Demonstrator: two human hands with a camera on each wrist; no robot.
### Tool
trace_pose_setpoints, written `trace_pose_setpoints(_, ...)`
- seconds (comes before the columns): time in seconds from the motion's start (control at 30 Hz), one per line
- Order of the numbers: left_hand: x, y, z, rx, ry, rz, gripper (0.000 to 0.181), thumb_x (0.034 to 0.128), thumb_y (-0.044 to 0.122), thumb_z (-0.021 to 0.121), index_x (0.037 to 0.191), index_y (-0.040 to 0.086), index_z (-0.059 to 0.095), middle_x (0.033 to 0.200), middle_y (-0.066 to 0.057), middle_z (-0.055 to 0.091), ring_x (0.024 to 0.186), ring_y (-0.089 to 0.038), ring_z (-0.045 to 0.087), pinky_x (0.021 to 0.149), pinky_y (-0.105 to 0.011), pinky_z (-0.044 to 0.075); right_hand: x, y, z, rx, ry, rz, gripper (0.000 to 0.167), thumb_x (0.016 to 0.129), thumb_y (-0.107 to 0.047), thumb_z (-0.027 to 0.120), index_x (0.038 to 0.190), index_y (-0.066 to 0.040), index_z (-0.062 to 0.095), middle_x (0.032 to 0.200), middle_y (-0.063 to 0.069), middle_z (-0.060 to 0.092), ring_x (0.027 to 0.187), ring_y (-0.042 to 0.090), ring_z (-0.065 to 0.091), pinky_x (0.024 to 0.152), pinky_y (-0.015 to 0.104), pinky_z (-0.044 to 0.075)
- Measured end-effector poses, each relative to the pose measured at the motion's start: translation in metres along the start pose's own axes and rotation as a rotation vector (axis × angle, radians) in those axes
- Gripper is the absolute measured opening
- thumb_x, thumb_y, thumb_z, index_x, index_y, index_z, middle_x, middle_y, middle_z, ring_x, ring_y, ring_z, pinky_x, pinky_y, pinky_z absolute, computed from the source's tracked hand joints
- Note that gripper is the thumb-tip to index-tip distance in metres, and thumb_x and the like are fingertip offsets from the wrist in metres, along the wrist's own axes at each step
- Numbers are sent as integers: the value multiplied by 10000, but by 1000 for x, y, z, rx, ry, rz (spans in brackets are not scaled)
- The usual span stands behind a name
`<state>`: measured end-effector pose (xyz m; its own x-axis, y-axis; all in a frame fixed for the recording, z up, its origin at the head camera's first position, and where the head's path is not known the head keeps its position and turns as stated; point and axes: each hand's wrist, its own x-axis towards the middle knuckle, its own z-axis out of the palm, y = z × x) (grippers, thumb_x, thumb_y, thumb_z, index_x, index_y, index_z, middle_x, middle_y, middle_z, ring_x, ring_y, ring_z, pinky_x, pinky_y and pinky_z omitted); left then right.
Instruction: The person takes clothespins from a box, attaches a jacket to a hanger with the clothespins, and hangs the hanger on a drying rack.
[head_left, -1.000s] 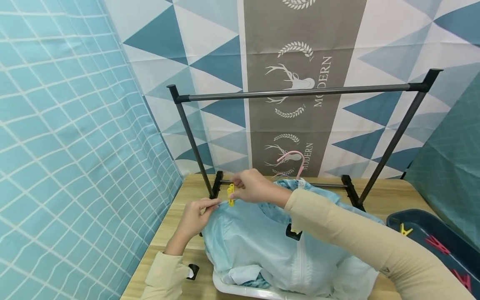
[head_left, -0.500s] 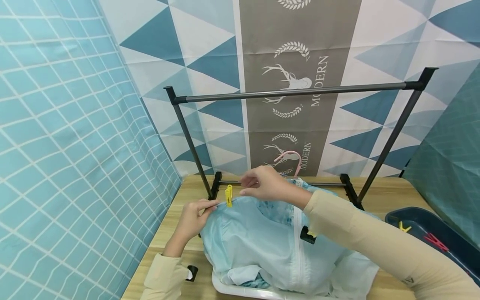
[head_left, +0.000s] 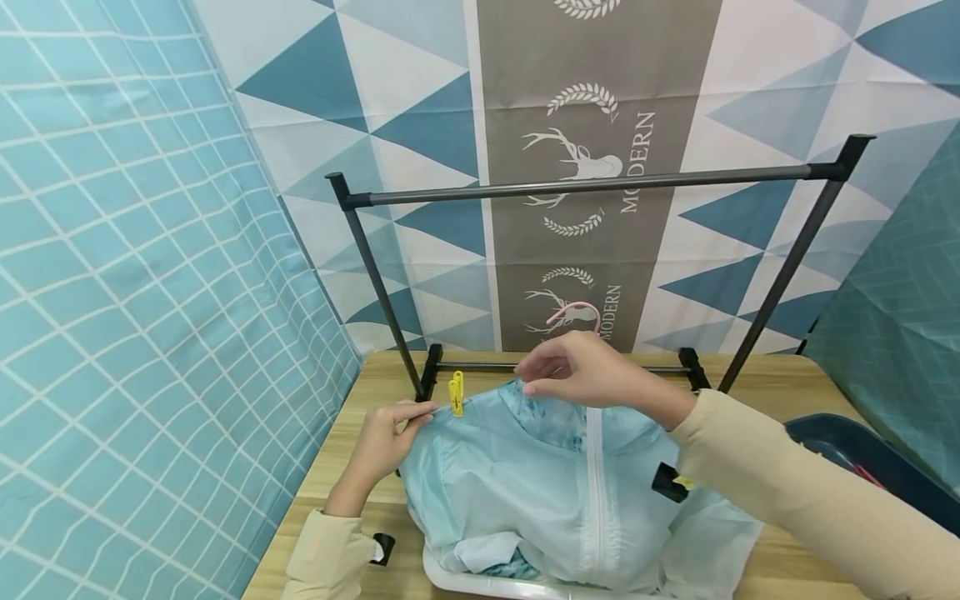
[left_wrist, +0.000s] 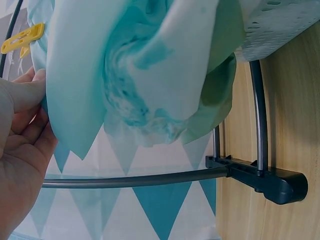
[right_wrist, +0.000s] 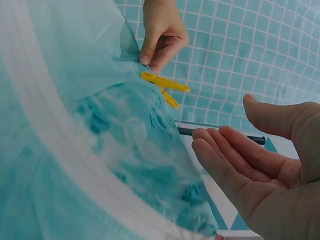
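Observation:
A light blue zip jacket point(head_left: 525, 475) lies spread over a white basket point(head_left: 487, 583). At its left shoulder edge, my left hand point(head_left: 384, 442) pinches the fabric between thumb and fingers. Right beside those fingers a yellow clothespin point(head_left: 456, 395) is clipped on the jacket; the left wrist view shows the clothespin point(left_wrist: 24, 39) above the thumb. My right hand point(head_left: 581, 371) hovers over the collar, and in the right wrist view this hand point(right_wrist: 265, 165) has thumb and fingers apart, holding nothing.
A black rack point(head_left: 600, 185) stands behind the jacket, its posts rising at both sides. The pink hanger hook point(head_left: 577, 308) shows above the collar. At the right is a dark basin point(head_left: 892, 467), partly behind my right sleeve.
My right hand has let go of the yellow clothespin and moved right over the collar. The clothespin stays clipped on the jacket. My left hand keeps its pinch on the fabric.

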<state>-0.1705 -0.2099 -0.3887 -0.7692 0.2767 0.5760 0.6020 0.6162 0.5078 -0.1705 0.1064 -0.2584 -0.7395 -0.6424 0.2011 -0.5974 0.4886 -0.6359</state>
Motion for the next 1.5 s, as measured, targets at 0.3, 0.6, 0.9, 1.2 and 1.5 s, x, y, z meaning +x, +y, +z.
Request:
trace_pose_setpoints(0.3, -4, 0, 0, -16, 21, 0, 202, 862, -98, 739, 1040, -26, 801, 958, -163, 789, 806, -288, 744, 606, -244, 559, -37, 9, -26, 22, 19, 1, 249, 931, -109, 764, 1135, 33, 746, 1082, 133, 778, 986, 244, 758, 840, 302, 619)
trace_pose_setpoints(0.6, -6, -2, 0, -4, 52, 31, 224, 838, -120, 750, 1029, -16, 806, 947, -159, 790, 795, -279, 747, 610, -250, 567, -65, 26, -48, -31, 57, 84, 254, 943, -115, 753, 1142, 42, 738, 1093, 135, 770, 997, 242, 753, 834, 304, 618)
trace_pose_setpoints(0.9, -6, -4, -1, 8, 58, 57, 232, 833, -124, 752, 1033, -20, 804, 942, -155, 788, 789, -277, 748, 605, -251, 559, -93, 58, -70, -173, 113, 152, 238, 939, -76, 745, 1149, 37, 739, 1083, 115, 775, 942, 67, 738, 789, 218, 604)
trace_pose_setpoints(1.2, -6, -3, -2, 15, 58, 62, 207, 835, -115, 756, 1024, -40, 799, 944, -154, 789, 810, -288, 754, 637, -282, 594, -120, 95, -95, -273, 140, 269, 231, 956, -108, 732, 1161, -1, 749, 1080, 110, 774, 870, -62, 675, 747, 199, 578)
trace_pose_setpoints(1.5, -6, -3, -2, 10, 64, 59, 232, 822, -130, 760, 1025, -26, 804, 938, -147, 789, 811, -249, 755, 625, -267, 582, -147, 135, -122, -335, 117, 437, 348, 995, -195, 698, 1210, 78, 702, 1084, 220, 753, 851, 47, 681, 676, 228, 547)
